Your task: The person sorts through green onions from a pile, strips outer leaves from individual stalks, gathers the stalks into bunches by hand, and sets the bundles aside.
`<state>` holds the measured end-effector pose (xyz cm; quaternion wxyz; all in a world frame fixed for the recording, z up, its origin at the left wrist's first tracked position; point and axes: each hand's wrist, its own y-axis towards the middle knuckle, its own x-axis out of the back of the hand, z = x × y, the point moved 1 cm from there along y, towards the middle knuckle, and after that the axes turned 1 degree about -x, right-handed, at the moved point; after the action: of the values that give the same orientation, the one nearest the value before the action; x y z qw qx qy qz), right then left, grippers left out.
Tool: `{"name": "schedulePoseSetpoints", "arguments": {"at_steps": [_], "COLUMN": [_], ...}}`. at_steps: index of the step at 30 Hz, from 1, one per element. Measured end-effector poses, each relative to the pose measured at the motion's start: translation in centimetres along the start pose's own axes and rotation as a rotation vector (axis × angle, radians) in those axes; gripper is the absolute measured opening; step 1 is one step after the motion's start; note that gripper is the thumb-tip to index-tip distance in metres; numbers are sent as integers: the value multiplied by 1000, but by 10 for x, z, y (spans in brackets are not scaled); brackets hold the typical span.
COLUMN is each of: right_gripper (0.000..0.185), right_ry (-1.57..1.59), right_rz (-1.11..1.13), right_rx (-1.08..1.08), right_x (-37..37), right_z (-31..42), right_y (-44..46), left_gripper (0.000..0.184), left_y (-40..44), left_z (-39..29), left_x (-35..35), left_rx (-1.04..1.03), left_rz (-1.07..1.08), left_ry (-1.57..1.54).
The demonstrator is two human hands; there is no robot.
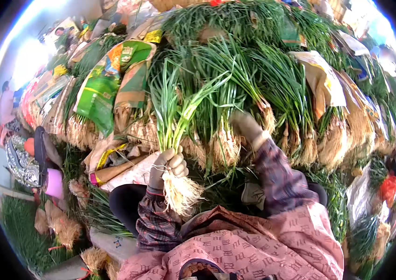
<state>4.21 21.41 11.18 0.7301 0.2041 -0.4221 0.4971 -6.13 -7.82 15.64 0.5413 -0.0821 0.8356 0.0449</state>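
My left hand (pixel 172 162), in a pale glove, is closed round the lower stems of a bunch of green plants (pixel 175 116). The leaves point up and away, and the stringy pale roots (pixel 179 191) hang below the fist. My right hand (pixel 246 126) is blurred by motion, beside the roots of another bunch (pixel 226 147) in the big pile; its fingers are too smeared to read. Long green leaves (pixel 230 65) of the pile spread out beyond both hands, with their roots towards me.
Green printed sacks (pixel 99 91) lie over the pile at left, a white and tan sack (pixel 321 79) at right. Tied bunches (pixel 62 226) lie at lower left. A person (pixel 6 105) sits at far left. A red bag (pixel 390 188) is at right.
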Motion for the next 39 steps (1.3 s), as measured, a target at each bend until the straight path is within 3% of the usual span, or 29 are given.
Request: {"name": "schedulePoseSetpoints", "arguments": {"at_steps": [1,3,5,6,8,10,11,12,13,14,18,19,21,23,25,26,27,28,29,30,31,32,34,36,38,39], "right_gripper": [32,53,64,69,81,89,86,75,71,66,27,23,27,35,39,37,36,38,43,45,43,42,34,21,19,19], "right_ry": [-58,-251,77,444,1173,1341,1252,1438,1511,1584,1254,1206,1065,780,378,151,40,12,-284,-380,-400,-418,-461,-256,-124,-149], "right_rz": [552,861,667,475,320,169,300,449,432,411,459,337,203,61,-121,-197,-393,-481,-574,-455,-336,-215,-244,-302,-468,-717], "right_rx": [-74,13,-41,-83,257,228,271,412,458,505,494,494,398,223,124,-84,-163,-378,-467,-617,-638,-656,-624,-538,-330,-196], "right_x": [-3,-4,-6,-11,1,-14,-19,-19,-27,-33,-37,-30,3,26,28,37,57,72,67,73,69,60,43,60,86,89], "right_z": [9,20,46,47,98,119,120,133,143,148,161,169,160,125,50,27,24,25,-8,-17,-28,-43,-78,-63,-44,-47], "right_y": [-20,-46,-33,-15,-12,6,14,7,6,7,13,11,3,6,21,19,1,-13,0,3,7,11,22,11,-6,-10], "left_gripper": [23,22,22,22,21,20,19,19,18,18,25,28,31,30,26,24,18,14,14,17,21,25,29,27,28,25], "left_y": [0,5,7,8,7,6,6,7,0,-4,-24,-28,-12,22,70,88,110,131,144,164,175,183,189,191,176,160], "left_z": [-7,-16,-15,-16,-7,-5,-5,-6,-11,-24,-95,-132,-186,-226,-252,-257,-242,-225,-192,-168,-130,-94,-26,15,42,52], "left_x": [-4,-11,-13,-20,-28,-17,-14,-21,-31,-21,-26,-5,-26,-72,-77,-79,-85,-64,-65,-34,-16,-1,19,77,100,78], "left_rx": [-6,-9,0,0,-16,50,77,105,59,90,101,267,274,91,33,8,98,-78,-46,-217,-321,-329,-246,-161,-25,-105], "left_rz": [47,101,123,91,23,70,98,128,-13,13,86,290,519,557,602,628,580,482,336,112,83,-64,-340,-259,-202,-436], "left_ry": [-11,-45,-77,-59,-25,-88,-107,-125,-26,9,133,-208,-246,69,76,79,153,146,204,330,653,528,190,188,142,91]}}
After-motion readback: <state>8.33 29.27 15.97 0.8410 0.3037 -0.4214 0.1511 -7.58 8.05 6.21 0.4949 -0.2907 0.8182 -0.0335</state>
